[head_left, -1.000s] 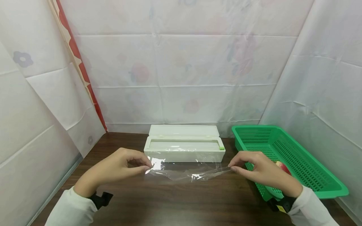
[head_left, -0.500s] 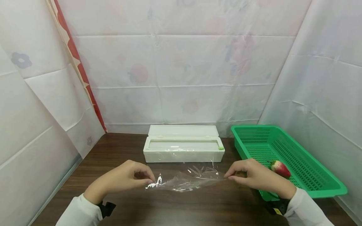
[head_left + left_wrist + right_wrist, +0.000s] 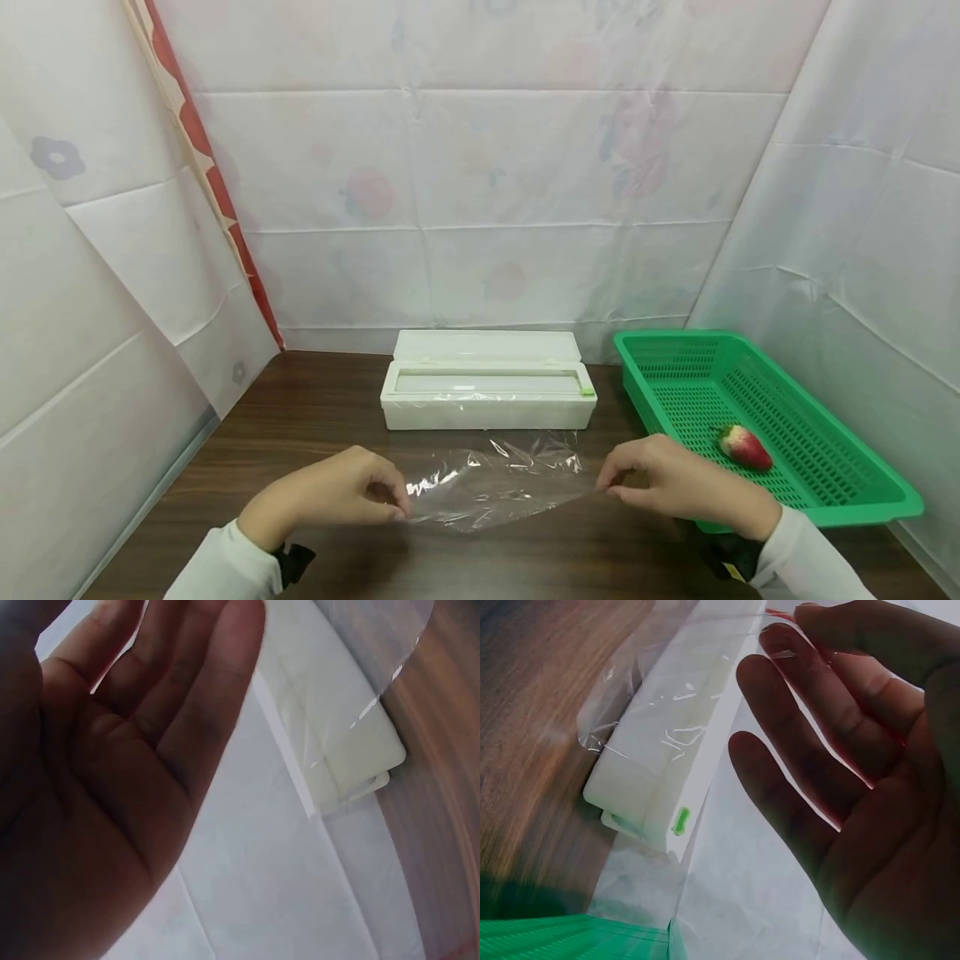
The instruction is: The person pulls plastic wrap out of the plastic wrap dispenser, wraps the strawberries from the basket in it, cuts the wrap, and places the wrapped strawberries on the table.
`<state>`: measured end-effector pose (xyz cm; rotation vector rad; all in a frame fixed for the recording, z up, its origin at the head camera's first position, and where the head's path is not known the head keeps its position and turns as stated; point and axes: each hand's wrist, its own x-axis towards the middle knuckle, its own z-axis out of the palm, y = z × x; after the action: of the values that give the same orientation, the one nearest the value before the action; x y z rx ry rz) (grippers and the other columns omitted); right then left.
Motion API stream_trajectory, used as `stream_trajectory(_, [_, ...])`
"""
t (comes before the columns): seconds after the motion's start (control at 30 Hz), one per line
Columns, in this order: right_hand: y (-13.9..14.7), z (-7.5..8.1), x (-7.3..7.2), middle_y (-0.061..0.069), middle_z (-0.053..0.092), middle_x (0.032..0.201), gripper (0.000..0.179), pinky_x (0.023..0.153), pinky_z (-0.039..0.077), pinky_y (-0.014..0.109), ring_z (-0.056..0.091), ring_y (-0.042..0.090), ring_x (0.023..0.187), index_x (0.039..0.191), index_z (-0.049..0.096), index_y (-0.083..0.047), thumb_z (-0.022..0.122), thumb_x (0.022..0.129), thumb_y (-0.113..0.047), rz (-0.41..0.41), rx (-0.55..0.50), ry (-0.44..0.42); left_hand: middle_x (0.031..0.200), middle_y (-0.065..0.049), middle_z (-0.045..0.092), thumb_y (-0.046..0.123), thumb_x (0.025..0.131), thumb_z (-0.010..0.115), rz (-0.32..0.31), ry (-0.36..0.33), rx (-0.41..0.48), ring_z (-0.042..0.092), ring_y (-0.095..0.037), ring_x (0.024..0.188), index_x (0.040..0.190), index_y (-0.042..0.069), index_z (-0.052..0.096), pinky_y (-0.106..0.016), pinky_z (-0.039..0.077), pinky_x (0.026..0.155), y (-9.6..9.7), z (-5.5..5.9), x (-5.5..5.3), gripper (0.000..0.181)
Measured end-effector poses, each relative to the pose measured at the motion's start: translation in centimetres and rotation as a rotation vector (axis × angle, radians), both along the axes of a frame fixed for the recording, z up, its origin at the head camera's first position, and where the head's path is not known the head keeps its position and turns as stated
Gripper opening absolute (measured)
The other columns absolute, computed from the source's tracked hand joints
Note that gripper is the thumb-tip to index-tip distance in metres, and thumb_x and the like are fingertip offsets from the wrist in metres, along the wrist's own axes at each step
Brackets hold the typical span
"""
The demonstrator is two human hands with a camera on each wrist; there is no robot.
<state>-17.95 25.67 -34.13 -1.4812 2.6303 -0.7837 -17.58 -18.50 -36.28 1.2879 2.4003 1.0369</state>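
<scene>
A sheet of clear plastic wrap [image 3: 495,487] stretches between my two hands, wrinkled and shiny along its far side. The left hand [image 3: 341,497] pinches its near left corner between thumb and fingertips. My right hand [image 3: 675,479] pinches the near right corner. Behind the sheet stands a white plastic wrap dispenser [image 3: 487,412] with its lid [image 3: 487,345] raised and a small green slider [image 3: 587,392] at its right end. In the right wrist view the wrap [image 3: 604,712] overlaps the dispenser, and the other fingers [image 3: 780,780] are spread loosely.
A green basket [image 3: 832,425] stands at the right, with a red and pale strawberry-like fruit [image 3: 745,447] in it. The dark wooden table [image 3: 480,571] is bounded by white sheeting [image 3: 480,183] at the back and sides.
Both hands have drawn the plastic wrap toward the body and lower, away from the dispenser. The right hand no longer covers the fruit in the basket.
</scene>
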Motion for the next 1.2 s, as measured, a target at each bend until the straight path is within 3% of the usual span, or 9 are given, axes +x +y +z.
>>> stream_trajectory(0.33, [-1.1,-1.4,0.6,-0.012,0.069,0.094,0.022,0.071,0.055,0.022,0.063,-0.002,0.085,0.093,0.072,-0.017,0.071,0.085,0.004,0.052,0.064,0.0,0.083,0.013,0.07,0.005,0.086,0.076,0.008,-0.081,-0.1,0.064,0.003,0.074,0.084,0.015,0.077,-0.021,0.055,0.066,0.6,-0.8,0.1,0.01])
stream_trajectory(0.47, [-1.6,-2.1,0.9,-0.016,0.067,0.093,0.024,0.071,0.054,0.02,0.062,-0.003,0.085,0.09,0.071,-0.019,0.072,0.084,0.005,0.051,0.103,-0.045,0.08,0.017,0.07,0.007,0.084,0.078,0.018,-0.098,-0.145,0.062,0.005,0.073,0.082,0.017,0.078,-0.02,0.053,0.066,1.0,-1.1,0.3,0.01])
stream_trajectory(0.67, [-1.9,-2.9,1.4,-0.023,0.062,0.087,0.028,0.07,0.05,0.014,0.058,-0.006,0.081,0.085,0.069,-0.023,0.074,0.08,0.004,0.033,0.158,-0.046,0.076,0.022,0.068,0.009,0.081,0.081,0.05,-0.13,-0.192,0.059,0.006,0.07,0.078,0.019,0.079,-0.019,0.052,0.064,1.3,-1.6,0.7,0.011])
stream_trajectory(0.93, [-2.1,-3.8,1.9,-0.024,0.06,0.083,0.028,0.065,0.046,0.01,0.054,-0.008,0.075,0.08,0.07,-0.024,0.073,0.077,0.004,0.041,0.232,-0.087,0.07,0.023,0.065,0.009,0.076,0.082,0.098,-0.133,-0.254,0.054,0.006,0.065,0.072,0.023,0.078,-0.019,0.049,0.059,1.2,-2.2,1.0,0.015])
stream_trajectory(1.2, [-2.3,-4.3,2.2,-0.024,0.06,0.081,0.025,0.063,0.045,0.011,0.053,-0.008,0.072,0.079,0.07,-0.023,0.074,0.079,0.002,0.034,0.269,-0.127,0.065,0.02,0.063,0.005,0.073,0.081,0.116,-0.186,-0.266,0.054,0.004,0.061,0.07,0.02,0.076,-0.02,0.048,0.056,1.2,-2.5,1.3,0.017])
